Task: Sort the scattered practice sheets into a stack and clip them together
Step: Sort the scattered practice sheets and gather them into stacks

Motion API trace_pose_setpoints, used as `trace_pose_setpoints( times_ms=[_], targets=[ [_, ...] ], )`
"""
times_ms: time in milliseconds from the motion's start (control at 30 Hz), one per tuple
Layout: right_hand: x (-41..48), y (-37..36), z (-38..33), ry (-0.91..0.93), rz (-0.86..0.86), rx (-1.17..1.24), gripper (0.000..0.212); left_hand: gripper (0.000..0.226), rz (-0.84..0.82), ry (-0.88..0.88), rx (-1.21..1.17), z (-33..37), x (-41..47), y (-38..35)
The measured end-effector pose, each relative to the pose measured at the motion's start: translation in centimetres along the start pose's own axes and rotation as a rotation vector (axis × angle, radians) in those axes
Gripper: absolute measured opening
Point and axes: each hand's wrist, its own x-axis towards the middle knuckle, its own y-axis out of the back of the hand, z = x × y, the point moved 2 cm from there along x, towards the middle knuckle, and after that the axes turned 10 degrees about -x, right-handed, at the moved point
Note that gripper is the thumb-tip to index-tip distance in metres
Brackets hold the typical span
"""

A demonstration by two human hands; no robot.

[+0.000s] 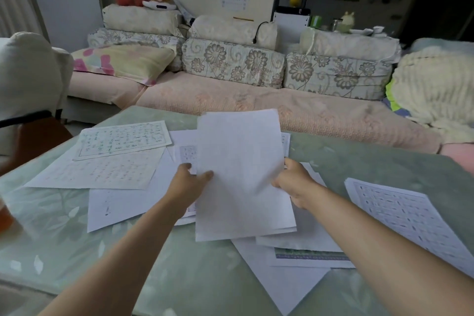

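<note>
A thin bundle of white practice sheets [241, 167] is held tilted up over the middle of the green table [77, 251], blank backs toward me. My left hand [191, 182] grips its left edge, thumb on the front. My right hand [295, 182] holds its right edge. More sheets lie scattered flat: a gridded sheet with characters [123, 140] at the far left over a faint pink-gridded one [102, 172], a blank sheet [123, 202] near my left forearm, several overlapping sheets [282, 274] below the bundle, and a printed stroke sheet [400, 210] at the right. No clip is visible.
A pink-covered sofa [230, 100] with floral cushions runs along the table's far edge. A chair with a white cover [28, 74] stands at the left. An orange object [5, 215] sits at the table's left edge.
</note>
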Motion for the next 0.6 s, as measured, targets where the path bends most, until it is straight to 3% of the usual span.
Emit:
trace_pose_setpoints(
  times_ms=[100, 233, 300, 433, 600],
  targets=[
    [-0.8, 1.9, 1.4, 0.016, 0.023, -0.089, 0.055, 0.02, -0.056, -0.024, -0.038, 0.7, -0.8, -3.3],
    [-1.8, 4.5, 3.4, -0.007, 0.125, -0.649, 0.087, 0.029, -0.128, -0.096, 0.118, 0.8, -1.9, -7.7],
    [-2.4, 5.4, 4.3, 0.096, 0.137, -0.807, 0.099, 0.03, -0.154, -0.11, 0.175, 0.7, -2.3, -9.6],
    [-3.1, 6.1, 5.6, 0.343, 0.025, -0.933, 0.079, 0.03, -0.193, -0.119, 0.276, 0.1, -2.5, -12.5],
    [-2.3, 5.7, 7.2, 0.292, -0.114, -1.024, 0.054, 0.045, -0.301, -0.214, 0.627, -0.5, -2.0, -14.3]
  ],
)
